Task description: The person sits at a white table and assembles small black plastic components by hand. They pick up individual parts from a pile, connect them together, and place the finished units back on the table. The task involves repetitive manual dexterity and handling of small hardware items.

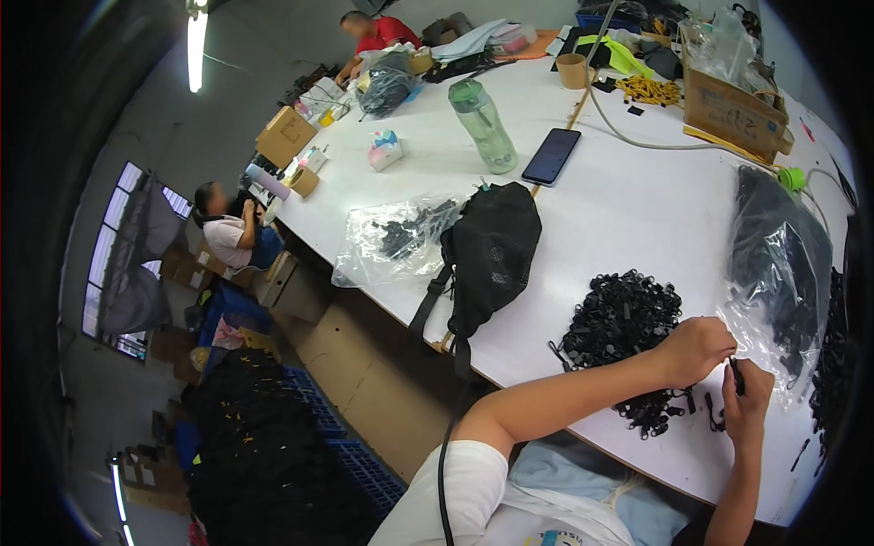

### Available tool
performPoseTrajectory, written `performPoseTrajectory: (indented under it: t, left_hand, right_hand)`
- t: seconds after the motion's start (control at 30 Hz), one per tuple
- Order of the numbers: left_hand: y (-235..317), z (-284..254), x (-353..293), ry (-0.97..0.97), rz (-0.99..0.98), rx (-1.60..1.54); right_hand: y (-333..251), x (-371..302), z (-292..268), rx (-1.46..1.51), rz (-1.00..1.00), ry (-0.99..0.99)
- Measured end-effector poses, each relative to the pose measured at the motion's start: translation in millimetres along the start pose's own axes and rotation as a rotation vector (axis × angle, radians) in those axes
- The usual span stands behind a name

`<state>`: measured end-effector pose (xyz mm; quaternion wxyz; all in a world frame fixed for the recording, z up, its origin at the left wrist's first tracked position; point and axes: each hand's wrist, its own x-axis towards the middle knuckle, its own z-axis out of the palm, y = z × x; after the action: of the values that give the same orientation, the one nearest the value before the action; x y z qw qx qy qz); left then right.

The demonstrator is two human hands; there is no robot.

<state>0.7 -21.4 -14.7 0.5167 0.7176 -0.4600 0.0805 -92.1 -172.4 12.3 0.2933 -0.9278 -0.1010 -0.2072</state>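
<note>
Both hands meet over the table's near right part, close together. My left hand (699, 350) is closed in a pinch, its fingertips turned toward the right hand; what it grips is hidden. My right hand (748, 400) is closed around a small black piece (736, 375), which looks like a zip pull. Just left of the hands lies a heap of small black looped zip pulls (624, 314), partly covered by my left forearm. A few loose black pieces (715, 414) lie below the hands. Right beside them is a clear plastic bag (778, 264) with black contents.
A black mesh bag (496, 250), a clear bag of black parts (391, 237), a green bottle (484, 127) and a phone (552, 156) occupy the white table (628, 209). A cardboard box (733, 114) stands far right. Two people sit farther off along the table.
</note>
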Motion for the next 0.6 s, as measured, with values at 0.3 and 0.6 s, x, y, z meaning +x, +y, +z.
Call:
performPoseTrajectory:
  t: [0.3, 0.6]
  left_hand:
    - [-7.0, -7.2, -4.0, -0.315, 0.084, 0.233]
    - [4.0, 0.1, 4.1, -0.144, 0.044, 0.096]
  right_hand:
    - [-0.5, 13.8, -1.0, -0.028, 0.107, -0.276]
    - [15.6, 2.2, 2.4, -0.183, 0.068, -0.22]
